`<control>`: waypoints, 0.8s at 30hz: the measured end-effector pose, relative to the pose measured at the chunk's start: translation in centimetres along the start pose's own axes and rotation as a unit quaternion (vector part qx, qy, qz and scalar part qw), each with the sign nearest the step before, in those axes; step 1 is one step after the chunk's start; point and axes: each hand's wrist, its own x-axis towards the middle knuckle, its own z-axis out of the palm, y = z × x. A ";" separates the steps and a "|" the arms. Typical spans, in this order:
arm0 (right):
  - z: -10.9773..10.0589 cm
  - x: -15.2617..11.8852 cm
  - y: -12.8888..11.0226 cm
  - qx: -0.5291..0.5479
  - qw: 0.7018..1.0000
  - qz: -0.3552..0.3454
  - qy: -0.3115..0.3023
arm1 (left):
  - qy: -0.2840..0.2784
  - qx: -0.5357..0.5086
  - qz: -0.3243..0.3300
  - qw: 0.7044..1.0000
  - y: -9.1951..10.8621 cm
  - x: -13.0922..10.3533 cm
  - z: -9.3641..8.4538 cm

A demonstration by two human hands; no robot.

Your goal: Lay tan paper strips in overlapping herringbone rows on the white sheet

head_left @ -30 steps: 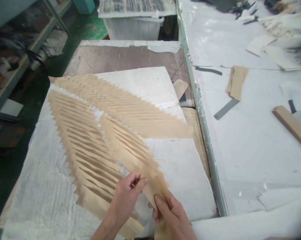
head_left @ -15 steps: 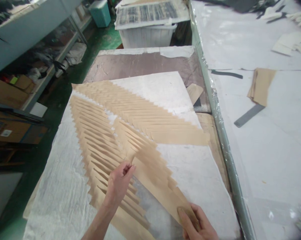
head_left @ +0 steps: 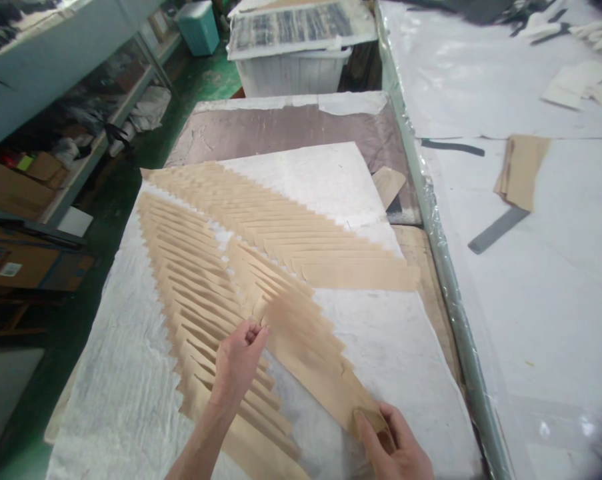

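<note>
A long tan strip [head_left: 313,370], flat and paper- or leather-like, lies slantwise at the near end of a row of overlapping strips. My left hand [head_left: 238,357] is closed in a pinch at the strip's upper left end. At the lower right end, my right hand [head_left: 398,443] grips the strip between thumb and fingers, and that end curls up. Left of it runs another overlapping row of tan strips [head_left: 195,280], partly under my left forearm. A third row [head_left: 281,220] fans out behind. All rest on a white cloth-like sheet [head_left: 381,340].
A long rail [head_left: 453,303] edges the white-covered table [head_left: 571,287] on the right. A small tan stack [head_left: 521,170] and a grey strip [head_left: 498,230] lie there. Behind stands a white bin [head_left: 291,72]; shelving [head_left: 71,193] lines the left.
The strip's lower right end curls up more between my right fingers and thumb. My left hand stays pinched at nearly the same spot. The view has shifted slightly.
</note>
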 end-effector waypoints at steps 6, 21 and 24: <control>0.2 -0.7 0.0 0.038 0.999 -0.023 -0.003 | -0.002 0.032 0.004 0.999 0.0 0.1 -0.1; -0.1 -0.1 -0.2 -0.140 0.989 -0.023 -0.033 | 0.044 0.153 0.019 0.987 0.3 -0.3 -0.4; -0.7 -0.2 -0.3 -0.175 0.983 -0.035 -0.050 | 0.064 0.241 0.068 0.966 0.9 -0.9 -0.3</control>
